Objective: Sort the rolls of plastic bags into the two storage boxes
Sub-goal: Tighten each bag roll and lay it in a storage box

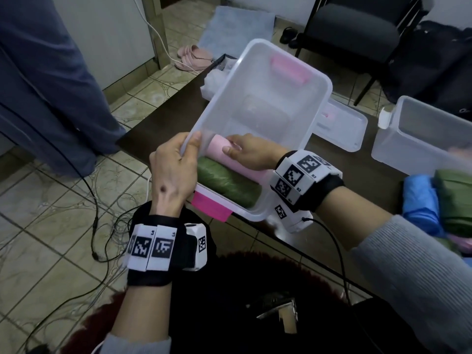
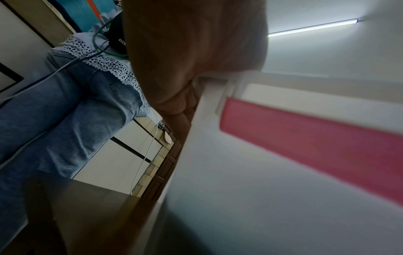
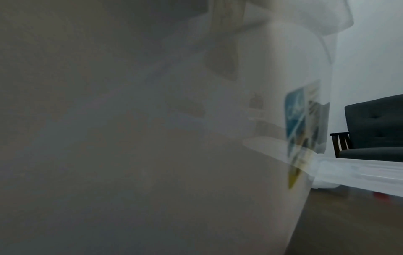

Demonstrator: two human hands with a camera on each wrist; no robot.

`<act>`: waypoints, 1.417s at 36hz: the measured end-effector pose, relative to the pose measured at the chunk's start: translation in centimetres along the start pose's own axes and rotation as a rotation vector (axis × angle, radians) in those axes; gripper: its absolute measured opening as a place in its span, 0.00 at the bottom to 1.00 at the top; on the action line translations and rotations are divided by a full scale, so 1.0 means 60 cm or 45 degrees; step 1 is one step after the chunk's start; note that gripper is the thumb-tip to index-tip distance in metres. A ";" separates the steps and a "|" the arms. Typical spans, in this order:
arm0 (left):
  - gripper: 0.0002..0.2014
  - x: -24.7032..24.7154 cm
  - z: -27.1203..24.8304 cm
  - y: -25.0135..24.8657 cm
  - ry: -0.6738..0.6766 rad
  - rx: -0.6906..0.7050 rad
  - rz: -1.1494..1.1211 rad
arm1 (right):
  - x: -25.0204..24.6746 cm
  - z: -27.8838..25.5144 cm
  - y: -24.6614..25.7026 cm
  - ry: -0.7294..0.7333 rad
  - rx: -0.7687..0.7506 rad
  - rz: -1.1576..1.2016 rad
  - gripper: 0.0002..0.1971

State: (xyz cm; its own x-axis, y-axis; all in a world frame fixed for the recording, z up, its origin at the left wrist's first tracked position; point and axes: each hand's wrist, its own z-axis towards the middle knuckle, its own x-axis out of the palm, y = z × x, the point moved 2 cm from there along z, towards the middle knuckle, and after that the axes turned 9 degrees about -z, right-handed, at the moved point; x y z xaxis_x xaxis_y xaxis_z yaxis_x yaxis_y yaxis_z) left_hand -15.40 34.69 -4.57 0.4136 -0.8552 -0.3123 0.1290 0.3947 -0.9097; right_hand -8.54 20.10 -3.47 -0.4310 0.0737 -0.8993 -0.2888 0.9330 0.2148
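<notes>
In the head view a clear storage box [image 1: 316, 103] with pink latches is tipped up at the table's near left edge. My left hand [image 1: 189, 146] grips its left rim, thumb over the edge. My right hand [image 1: 231, 144] reaches inside and pinches the end of a pink roll [image 1: 217, 149], which lies against a green roll [image 1: 227, 183] at the box's low end. A second clear box [image 1: 383, 146] stands at the right. The left wrist view shows my palm [image 2: 185, 69] on the box wall beside a pink latch [image 2: 305, 146]. The right wrist view is filled by blurred box plastic [image 3: 218, 120].
A clear lid [image 1: 342, 126] lies on the dark table [image 1: 357, 169] between the boxes. Blue [image 1: 419, 203], green [image 1: 454, 200] and pink [image 1: 459, 241] rolls are piled at the right. A person in blue trousers [image 1: 51, 85] stands at the left. Cables [image 1: 94, 226] trail over the floor; a black chair [image 1: 357, 29] stands behind.
</notes>
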 end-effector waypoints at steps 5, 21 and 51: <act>0.16 0.001 0.006 0.003 0.018 -0.031 0.019 | -0.015 -0.010 0.005 -0.413 -0.175 -0.007 0.21; 0.19 0.028 0.044 -0.006 0.142 -0.323 0.141 | 0.013 -0.042 -0.112 -0.601 0.484 1.007 0.11; 0.20 0.305 -0.166 -0.142 0.849 0.282 0.110 | 0.033 -0.276 -0.422 -0.902 1.288 0.328 0.20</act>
State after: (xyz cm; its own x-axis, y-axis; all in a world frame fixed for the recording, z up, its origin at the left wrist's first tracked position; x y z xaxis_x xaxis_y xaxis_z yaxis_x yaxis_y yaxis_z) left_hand -17.91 12.34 -5.24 -0.2005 -0.8133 -0.5462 0.3301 0.4688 -0.8193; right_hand -16.24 -9.23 -4.39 0.2652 0.1731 -0.9485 0.6524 0.6922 0.3087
